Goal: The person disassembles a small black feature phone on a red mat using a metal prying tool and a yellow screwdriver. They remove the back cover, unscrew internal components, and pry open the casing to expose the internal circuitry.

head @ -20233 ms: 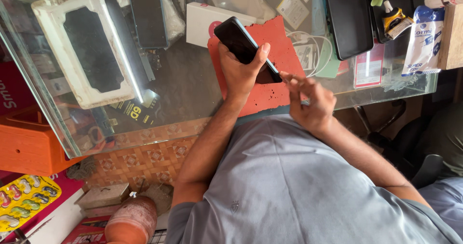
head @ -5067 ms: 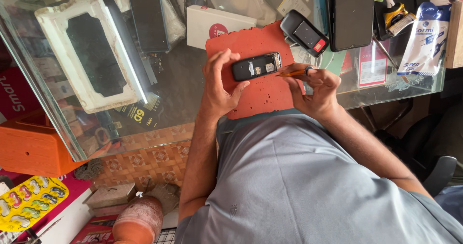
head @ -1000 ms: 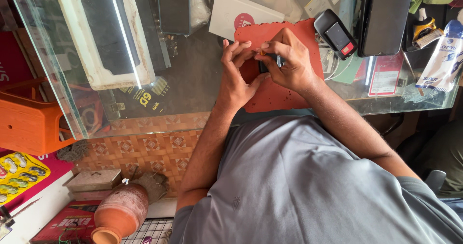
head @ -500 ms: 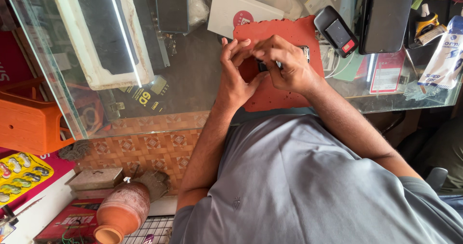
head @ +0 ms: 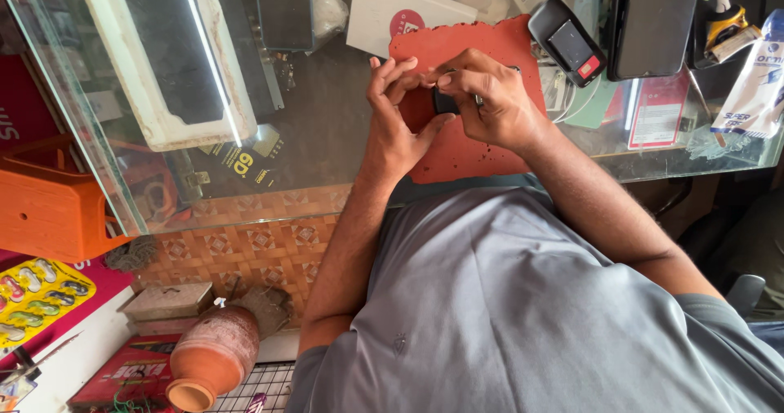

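Both my hands meet over a worn red mat (head: 490, 37) on a glass counter (head: 327, 135). My left hand (head: 396, 111) and my right hand (head: 486, 99) together grip a small black phone (head: 445, 103). Fingers cover nearly all of it; only a dark sliver shows between the thumbs. A black back cover with a red patch (head: 567, 42) lies just past the mat's right edge.
A white box (head: 400, 9), a dark tablet-like slab (head: 653, 21) and a white packet (head: 755, 78) sit at the far side of the counter. A white foam tray (head: 159, 62) lies at the left. An orange crate (head: 49, 209) and a clay pot (head: 208, 360) stand below.
The view has drifted slightly. My hands stay clasped on the small phone over the red mat, with only slight finger shifts.
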